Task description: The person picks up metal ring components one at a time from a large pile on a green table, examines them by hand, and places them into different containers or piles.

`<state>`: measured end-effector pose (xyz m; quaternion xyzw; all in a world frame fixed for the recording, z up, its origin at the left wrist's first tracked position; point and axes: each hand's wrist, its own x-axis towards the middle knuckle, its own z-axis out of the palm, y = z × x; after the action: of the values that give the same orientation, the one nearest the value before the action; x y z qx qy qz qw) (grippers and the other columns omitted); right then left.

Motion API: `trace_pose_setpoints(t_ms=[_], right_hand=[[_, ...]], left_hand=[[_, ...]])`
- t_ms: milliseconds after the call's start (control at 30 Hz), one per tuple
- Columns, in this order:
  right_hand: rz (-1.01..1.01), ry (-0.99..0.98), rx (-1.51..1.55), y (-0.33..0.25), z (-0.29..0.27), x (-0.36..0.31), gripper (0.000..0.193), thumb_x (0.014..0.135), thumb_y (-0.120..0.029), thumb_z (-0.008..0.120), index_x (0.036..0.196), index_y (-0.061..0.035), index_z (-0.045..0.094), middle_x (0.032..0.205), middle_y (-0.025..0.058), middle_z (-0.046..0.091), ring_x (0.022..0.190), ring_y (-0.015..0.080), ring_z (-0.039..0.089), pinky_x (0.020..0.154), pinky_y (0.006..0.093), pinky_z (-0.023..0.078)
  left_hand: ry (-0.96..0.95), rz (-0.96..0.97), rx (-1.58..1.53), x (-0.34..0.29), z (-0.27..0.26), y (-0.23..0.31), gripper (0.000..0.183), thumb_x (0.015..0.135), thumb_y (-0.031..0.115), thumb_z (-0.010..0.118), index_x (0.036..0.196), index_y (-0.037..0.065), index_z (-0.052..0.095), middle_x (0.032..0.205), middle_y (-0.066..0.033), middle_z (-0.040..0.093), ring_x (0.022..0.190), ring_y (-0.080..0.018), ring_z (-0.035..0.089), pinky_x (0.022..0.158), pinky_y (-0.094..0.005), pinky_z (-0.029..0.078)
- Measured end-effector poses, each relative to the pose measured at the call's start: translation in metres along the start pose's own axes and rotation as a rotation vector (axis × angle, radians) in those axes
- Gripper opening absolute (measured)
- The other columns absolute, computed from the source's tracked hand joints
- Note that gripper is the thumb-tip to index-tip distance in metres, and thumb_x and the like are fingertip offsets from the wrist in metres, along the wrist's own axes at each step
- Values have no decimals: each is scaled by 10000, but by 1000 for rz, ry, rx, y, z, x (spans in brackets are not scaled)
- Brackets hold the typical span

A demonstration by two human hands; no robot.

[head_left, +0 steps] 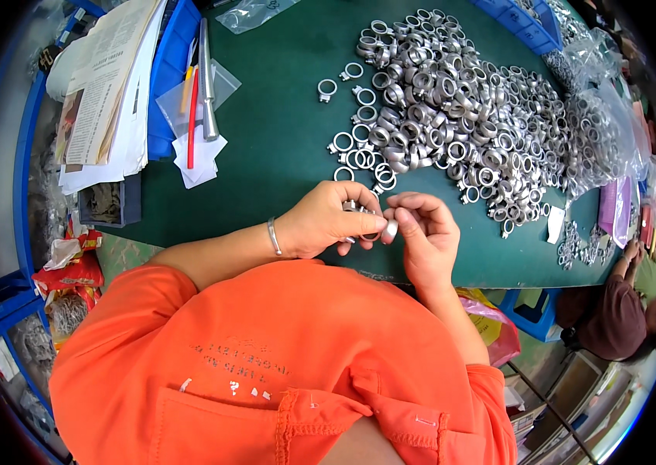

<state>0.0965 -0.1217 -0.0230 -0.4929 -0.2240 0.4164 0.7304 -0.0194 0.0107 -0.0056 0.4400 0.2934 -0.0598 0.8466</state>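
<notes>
My left hand (326,222) is closed around several small silver-grey metal rings, partly hidden by its fingers. Thumb and fingertips of my right hand (430,236) pinch a single metal ring (391,230), right beside the left fingertips. Both hands meet above the near edge of the green table (266,101). Just beyond them spreads a large heap of metal rings (444,101), many with a small lug on the rim. A few loose rings (360,158) lie at the heap's left side, close to my left hand.
At left, a blue bin (169,85) stands beside stacked papers (99,93), with a tapered metal rod (207,85) and red stick (192,124) nearby. Clear plastic bags (603,132) hold rings at right. Another person (607,318) sits beyond the table's right end.
</notes>
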Motion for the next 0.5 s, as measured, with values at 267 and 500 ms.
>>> trace_pose_setpoints(t_ms=[267,500], right_hand=[[-486,97,-802,12,-2,13,136,748,59,599,870,3,575,993,148,552,887,240,560,748,280,454],[-26,-375,-1129,-27,-9,-16,282,652,-205,759,767,-12,588,694,100,569,561,243,571,525,330,471]], left_hand=[[79,80,-185,4,6,-10,139,822,140,611,857,40,520,730,-61,579,652,-134,591,424,-214,418],[127,204,-359,2,-15,-3,104,825,125,578,855,52,511,718,-72,582,638,-158,605,379,-200,397]])
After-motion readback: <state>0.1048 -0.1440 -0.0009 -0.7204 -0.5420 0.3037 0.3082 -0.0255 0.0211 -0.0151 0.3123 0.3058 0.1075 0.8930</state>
